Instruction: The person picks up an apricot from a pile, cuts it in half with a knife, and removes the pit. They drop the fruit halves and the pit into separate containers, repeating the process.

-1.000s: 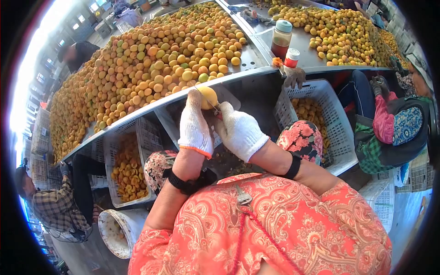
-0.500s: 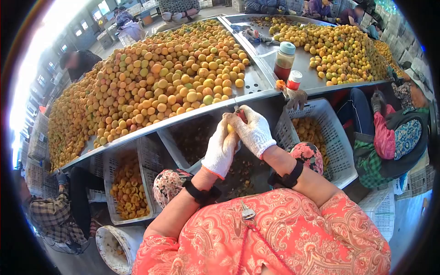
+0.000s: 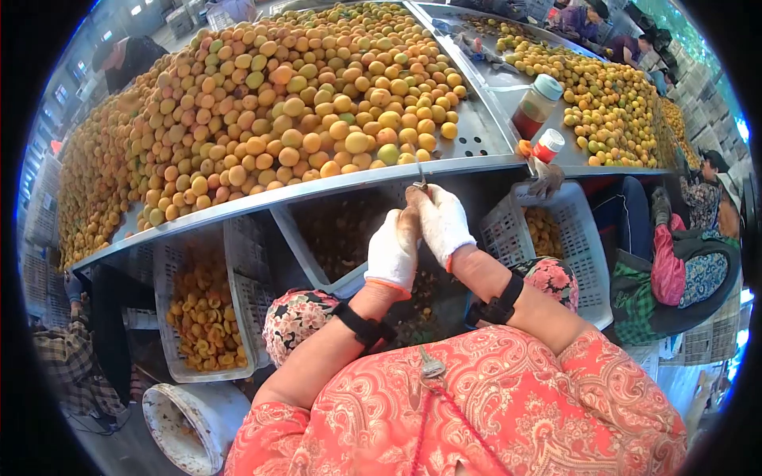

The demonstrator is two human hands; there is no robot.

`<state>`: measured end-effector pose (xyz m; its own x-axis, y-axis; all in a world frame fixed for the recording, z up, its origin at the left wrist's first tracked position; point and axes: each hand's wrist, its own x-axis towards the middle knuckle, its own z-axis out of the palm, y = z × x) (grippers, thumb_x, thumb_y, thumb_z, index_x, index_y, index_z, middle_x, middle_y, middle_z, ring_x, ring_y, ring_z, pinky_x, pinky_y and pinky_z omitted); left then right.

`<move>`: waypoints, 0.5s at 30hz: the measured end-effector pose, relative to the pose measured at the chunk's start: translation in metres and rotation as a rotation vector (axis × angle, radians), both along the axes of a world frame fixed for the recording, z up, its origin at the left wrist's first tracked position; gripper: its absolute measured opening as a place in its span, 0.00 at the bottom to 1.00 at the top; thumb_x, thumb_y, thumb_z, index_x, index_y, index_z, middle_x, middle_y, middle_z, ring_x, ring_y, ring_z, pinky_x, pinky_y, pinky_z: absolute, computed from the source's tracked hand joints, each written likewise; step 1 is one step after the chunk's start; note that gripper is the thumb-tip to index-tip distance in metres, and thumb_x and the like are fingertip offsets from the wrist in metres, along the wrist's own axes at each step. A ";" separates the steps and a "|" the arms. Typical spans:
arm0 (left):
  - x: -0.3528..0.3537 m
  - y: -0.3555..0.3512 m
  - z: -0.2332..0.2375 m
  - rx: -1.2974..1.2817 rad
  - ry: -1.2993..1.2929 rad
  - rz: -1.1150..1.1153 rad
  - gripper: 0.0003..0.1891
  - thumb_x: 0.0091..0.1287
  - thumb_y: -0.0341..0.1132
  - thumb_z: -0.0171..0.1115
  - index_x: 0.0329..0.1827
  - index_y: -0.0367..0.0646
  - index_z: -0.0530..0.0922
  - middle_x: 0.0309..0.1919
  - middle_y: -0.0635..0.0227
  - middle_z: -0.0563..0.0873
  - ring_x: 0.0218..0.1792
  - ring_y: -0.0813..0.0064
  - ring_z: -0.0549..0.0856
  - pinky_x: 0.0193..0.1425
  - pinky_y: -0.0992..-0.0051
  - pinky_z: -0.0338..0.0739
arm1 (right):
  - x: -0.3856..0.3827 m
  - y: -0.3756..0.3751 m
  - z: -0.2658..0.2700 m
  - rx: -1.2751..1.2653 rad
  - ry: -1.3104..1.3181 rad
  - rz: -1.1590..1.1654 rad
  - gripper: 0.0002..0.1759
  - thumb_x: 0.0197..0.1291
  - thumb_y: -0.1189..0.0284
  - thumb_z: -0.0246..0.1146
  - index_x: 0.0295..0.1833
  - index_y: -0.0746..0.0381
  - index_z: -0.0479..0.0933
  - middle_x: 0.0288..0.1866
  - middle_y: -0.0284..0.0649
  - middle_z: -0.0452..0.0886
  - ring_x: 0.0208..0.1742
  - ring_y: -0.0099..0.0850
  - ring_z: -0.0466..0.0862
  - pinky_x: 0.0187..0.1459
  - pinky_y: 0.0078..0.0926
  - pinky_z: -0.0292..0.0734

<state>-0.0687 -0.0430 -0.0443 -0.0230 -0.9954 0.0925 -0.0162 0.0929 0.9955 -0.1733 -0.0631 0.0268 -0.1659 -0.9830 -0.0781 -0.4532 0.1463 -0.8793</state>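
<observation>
Both my hands wear white knit gloves and are pressed together just below the metal table's edge (image 3: 333, 184). My right hand (image 3: 442, 223) grips a small knife (image 3: 421, 171) whose thin blade points up past the rim. Against it, my left hand (image 3: 394, 251) is curled shut around an apricot, which the gloves hide almost fully. A huge pile of orange-yellow apricots (image 3: 278, 111) lies on the table right above my hands.
Under the table stand a white crate of cut halves (image 3: 202, 317), a crate of dark pits (image 3: 333, 234) and a crate at the right (image 3: 571, 230). A bottle (image 3: 536, 107) and a red-lidded jar (image 3: 546, 146) are on the table. A white bucket (image 3: 186, 412) stands low left. A seated person (image 3: 683, 262) works at the right.
The apricot was in plain sight in my left hand; now both gloves close over it. My hands have shifted right and stayed under the rim, the knife tip pointing up.
</observation>
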 end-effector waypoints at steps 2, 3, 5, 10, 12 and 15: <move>0.010 0.006 0.021 -0.138 -0.344 0.042 0.24 0.79 0.54 0.45 0.43 0.39 0.76 0.31 0.50 0.84 0.31 0.48 0.83 0.37 0.57 0.76 | 0.006 -0.008 -0.022 0.035 -0.402 -0.085 0.13 0.68 0.65 0.63 0.45 0.65 0.82 0.38 0.33 0.84 0.37 0.23 0.80 0.41 0.26 0.76; 0.012 0.005 0.019 -0.130 -0.336 0.042 0.23 0.79 0.53 0.46 0.45 0.40 0.77 0.32 0.48 0.84 0.33 0.46 0.84 0.39 0.59 0.77 | 0.011 -0.009 -0.024 0.002 -0.395 -0.112 0.20 0.66 0.60 0.61 0.50 0.66 0.83 0.41 0.48 0.88 0.45 0.43 0.88 0.50 0.36 0.78; 0.013 0.001 0.004 -0.015 -0.202 0.032 0.24 0.79 0.54 0.47 0.47 0.40 0.78 0.33 0.51 0.85 0.35 0.50 0.84 0.40 0.61 0.77 | 0.018 -0.011 -0.026 0.002 -0.300 -0.101 0.19 0.66 0.59 0.62 0.49 0.65 0.83 0.40 0.48 0.88 0.45 0.43 0.88 0.50 0.36 0.78; 0.010 -0.005 0.015 0.496 0.919 -0.024 0.30 0.78 0.60 0.47 0.67 0.45 0.73 0.57 0.66 0.83 0.57 0.67 0.82 0.62 0.69 0.77 | 0.041 -0.007 -0.001 -0.121 0.146 -0.009 0.15 0.62 0.61 0.61 0.44 0.61 0.84 0.39 0.52 0.86 0.46 0.51 0.85 0.48 0.44 0.78; 0.017 -0.001 0.024 0.582 1.032 -0.034 0.32 0.77 0.63 0.44 0.68 0.45 0.73 0.58 0.66 0.82 0.60 0.66 0.81 0.66 0.68 0.75 | 0.051 -0.004 0.001 -0.189 0.240 0.038 0.15 0.62 0.61 0.61 0.42 0.61 0.83 0.37 0.52 0.86 0.45 0.52 0.85 0.47 0.46 0.78; 0.029 0.004 0.046 0.706 0.958 0.037 0.34 0.69 0.72 0.44 0.60 0.54 0.77 0.46 0.73 0.85 0.43 0.71 0.85 0.40 0.71 0.78 | 0.063 -0.004 0.001 -0.234 0.275 0.086 0.13 0.61 0.62 0.62 0.41 0.61 0.82 0.37 0.52 0.85 0.44 0.53 0.84 0.46 0.46 0.78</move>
<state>-0.0393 -0.0390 0.0018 -0.2134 -0.8316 -0.5127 0.7710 -0.4657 0.4344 -0.1103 -0.0676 0.0276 -0.0657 -0.9802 0.1866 -0.6790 -0.0931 -0.7282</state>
